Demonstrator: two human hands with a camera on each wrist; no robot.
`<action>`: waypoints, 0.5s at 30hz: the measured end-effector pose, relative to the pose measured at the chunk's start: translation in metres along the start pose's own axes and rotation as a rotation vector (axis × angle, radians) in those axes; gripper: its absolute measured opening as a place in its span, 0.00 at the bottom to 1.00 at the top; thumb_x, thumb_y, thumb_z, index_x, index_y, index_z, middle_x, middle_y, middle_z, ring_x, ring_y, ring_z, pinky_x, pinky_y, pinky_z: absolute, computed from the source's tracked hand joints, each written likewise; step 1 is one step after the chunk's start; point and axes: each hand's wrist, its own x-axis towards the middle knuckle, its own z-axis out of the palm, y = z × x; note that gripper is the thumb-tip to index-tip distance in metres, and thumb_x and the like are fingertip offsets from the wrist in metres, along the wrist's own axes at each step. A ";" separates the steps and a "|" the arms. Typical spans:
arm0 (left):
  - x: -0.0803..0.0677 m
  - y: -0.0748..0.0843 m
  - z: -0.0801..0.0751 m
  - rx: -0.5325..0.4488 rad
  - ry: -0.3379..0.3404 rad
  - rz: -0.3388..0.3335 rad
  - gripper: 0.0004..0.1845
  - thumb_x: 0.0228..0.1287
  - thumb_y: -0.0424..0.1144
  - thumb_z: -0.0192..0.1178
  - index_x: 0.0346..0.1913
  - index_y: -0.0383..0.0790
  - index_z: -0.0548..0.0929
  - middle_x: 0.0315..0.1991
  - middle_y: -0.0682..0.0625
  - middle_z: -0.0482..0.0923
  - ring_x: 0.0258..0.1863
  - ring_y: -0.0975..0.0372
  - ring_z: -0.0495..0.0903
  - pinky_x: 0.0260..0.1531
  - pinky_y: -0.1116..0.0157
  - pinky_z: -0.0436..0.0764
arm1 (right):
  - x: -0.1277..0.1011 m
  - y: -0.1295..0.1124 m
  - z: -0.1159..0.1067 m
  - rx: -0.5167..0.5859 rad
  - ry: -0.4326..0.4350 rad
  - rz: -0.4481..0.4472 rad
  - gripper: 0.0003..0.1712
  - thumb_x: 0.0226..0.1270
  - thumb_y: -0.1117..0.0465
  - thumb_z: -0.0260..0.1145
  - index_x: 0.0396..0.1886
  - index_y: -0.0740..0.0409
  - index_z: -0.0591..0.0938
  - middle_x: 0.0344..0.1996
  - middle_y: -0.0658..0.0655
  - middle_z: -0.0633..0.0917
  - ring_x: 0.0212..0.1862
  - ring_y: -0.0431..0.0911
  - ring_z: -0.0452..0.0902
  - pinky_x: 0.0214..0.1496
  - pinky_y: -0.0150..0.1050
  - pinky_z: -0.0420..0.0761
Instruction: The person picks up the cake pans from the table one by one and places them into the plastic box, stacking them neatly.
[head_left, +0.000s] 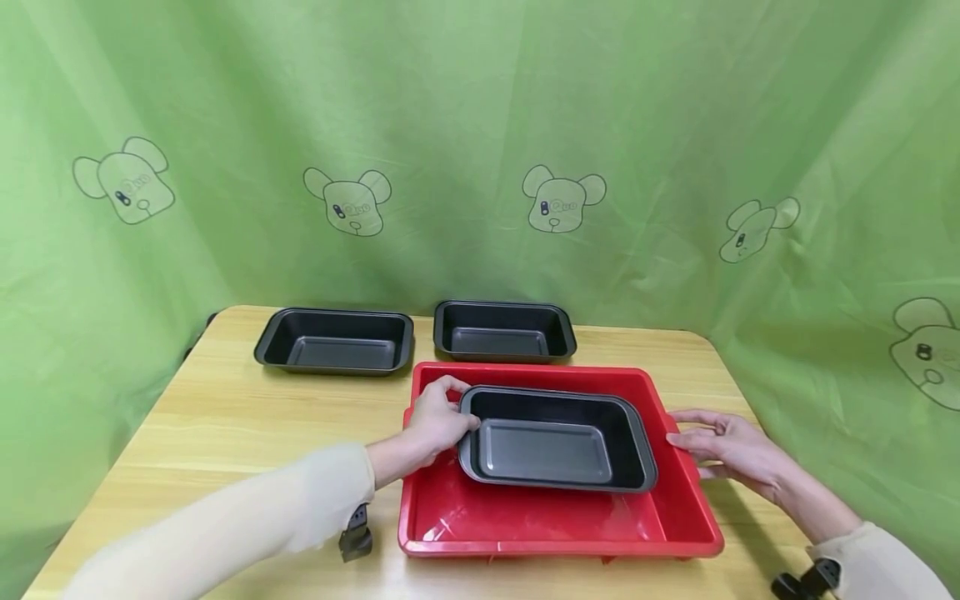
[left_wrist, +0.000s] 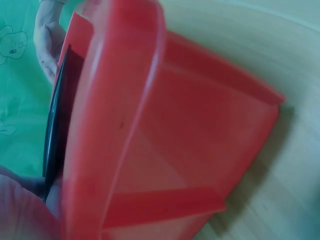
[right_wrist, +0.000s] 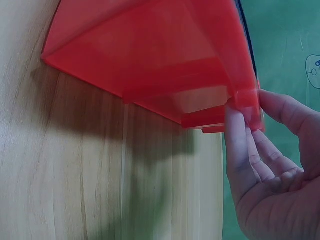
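A dark grey loaf pan point(head_left: 543, 450) is inside the red tray point(head_left: 450, 533), tilted a little in the head view. My left hand point(head_left: 438, 419) pinches the pan's left end, thumb over the rim; in the left wrist view only part of that hand point(left_wrist: 25, 210) shows beside the pan's dark edge point(left_wrist: 55, 120). At the tray's right side, my right hand point(head_left: 731, 450) grips the rim. The right wrist view has the thumb of this hand point(right_wrist: 280, 175) on one side of the red rim and fingers on the other.
Two more dark loaf pans stand along the back of the wooden table point(head_left: 300, 425): one at the left point(head_left: 337, 342), the other point(head_left: 502, 331) just behind the tray. A green curtain point(head_left: 465, 100) with printed bear heads hangs behind the table and at its sides.
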 end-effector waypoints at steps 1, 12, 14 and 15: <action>0.001 0.000 0.001 -0.013 -0.003 -0.010 0.23 0.54 0.26 0.67 0.53 0.39 0.74 0.42 0.40 0.81 0.31 0.57 0.81 0.22 0.68 0.84 | 0.000 0.000 0.000 -0.001 0.000 0.001 0.36 0.71 0.54 0.60 0.71 0.65 0.59 0.43 0.47 0.89 0.46 0.46 0.87 0.50 0.48 0.87; 0.008 -0.003 0.011 -0.061 0.007 -0.062 0.23 0.54 0.25 0.66 0.53 0.40 0.74 0.35 0.40 0.80 0.27 0.55 0.83 0.19 0.62 0.86 | -0.001 0.000 0.000 0.002 0.004 -0.004 0.35 0.70 0.54 0.61 0.70 0.64 0.61 0.43 0.49 0.89 0.46 0.46 0.87 0.49 0.48 0.87; 0.009 -0.003 0.013 -0.061 0.010 -0.070 0.23 0.54 0.25 0.66 0.53 0.39 0.74 0.36 0.40 0.80 0.27 0.55 0.83 0.20 0.61 0.87 | -0.002 0.000 0.000 0.004 0.002 -0.004 0.35 0.70 0.55 0.61 0.70 0.64 0.61 0.43 0.49 0.89 0.46 0.46 0.87 0.49 0.48 0.87; 0.009 -0.003 0.014 -0.061 0.013 -0.074 0.23 0.54 0.25 0.66 0.53 0.39 0.74 0.36 0.40 0.80 0.27 0.54 0.83 0.20 0.61 0.87 | -0.002 0.000 0.000 0.006 0.002 -0.003 0.35 0.70 0.55 0.61 0.70 0.64 0.61 0.43 0.49 0.89 0.46 0.46 0.87 0.50 0.48 0.87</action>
